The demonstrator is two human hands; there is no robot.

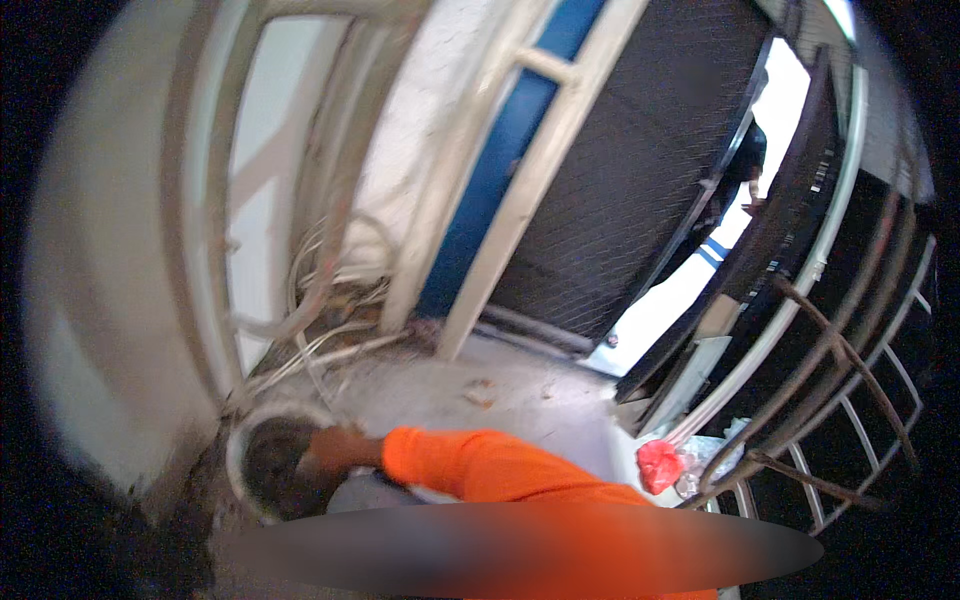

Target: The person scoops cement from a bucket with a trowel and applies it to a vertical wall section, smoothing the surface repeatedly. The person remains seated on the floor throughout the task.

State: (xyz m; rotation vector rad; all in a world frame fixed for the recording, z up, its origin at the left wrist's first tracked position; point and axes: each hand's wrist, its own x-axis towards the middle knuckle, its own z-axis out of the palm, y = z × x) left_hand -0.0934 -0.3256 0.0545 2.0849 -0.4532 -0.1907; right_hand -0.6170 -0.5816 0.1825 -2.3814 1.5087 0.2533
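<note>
A round bucket-like container (238,465) with a pale rim and a dark inside stands at the lower left. My right hand (335,450), at the end of an orange sleeve (480,465), reaches across to its near right side. The hand overlaps the opening, and its fingers are dark and smeared, so their grip and anything in them cannot be made out. Beneath the wrist shows a patch of grey (370,495), perhaps cloth. A blurred band hides the area below the arm. My left hand does not show.
Pale cables (335,340) lie coiled beside a beige metal frame (205,200). A dark mesh door (630,170) stands beyond the pale floor (540,385). At right are a red plastic bag (660,466), clear plastic and a metal railing (840,350). Another person's hand (752,200) shows past the door.
</note>
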